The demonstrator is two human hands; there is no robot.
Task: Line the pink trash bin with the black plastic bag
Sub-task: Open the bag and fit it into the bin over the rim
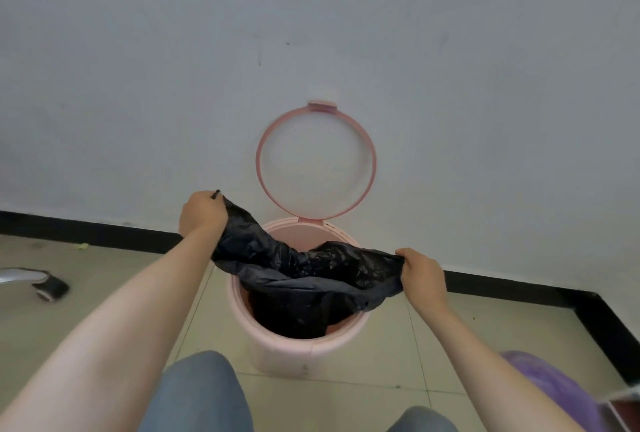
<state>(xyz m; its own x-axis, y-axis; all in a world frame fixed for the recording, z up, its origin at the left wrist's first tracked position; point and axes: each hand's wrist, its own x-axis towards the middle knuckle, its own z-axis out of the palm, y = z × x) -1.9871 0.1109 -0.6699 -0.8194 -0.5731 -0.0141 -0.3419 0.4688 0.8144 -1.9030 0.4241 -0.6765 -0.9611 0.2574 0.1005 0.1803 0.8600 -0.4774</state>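
A: Where is your left hand (202,215)?

B: Raised above and to the left of the pink trash bin (298,348), fingers closed in a fist around one end of the black plastic bag (304,275). A small twisted tip of the bag sticks out above your knuckles.

A: And your right hand (424,275)?

B: Lower, off the bin's right side, fingers pinched tight on the opposite edge of the bag. You have the bag's mouth stretched between the two hands, slanting down from left to right across the bin opening.

A: Is the bag in the bin?

B: Partly. The lower part hangs down inside, dark against the pink inner wall, while the top edge is held up in the air and is not over the rim. The far part of the rim and the inner wall behind the bag show bare.

A: The ring?

B: The pink ring frame (317,161) stands flipped up at the back of the bin, close to the white wall (138,50).

A: Anything else around you?

B: The bin stands on the tiled floor (138,279) between your knees. A purple object (550,383) lies at lower right, and a metal leg with a black foot (52,288) shows at the left
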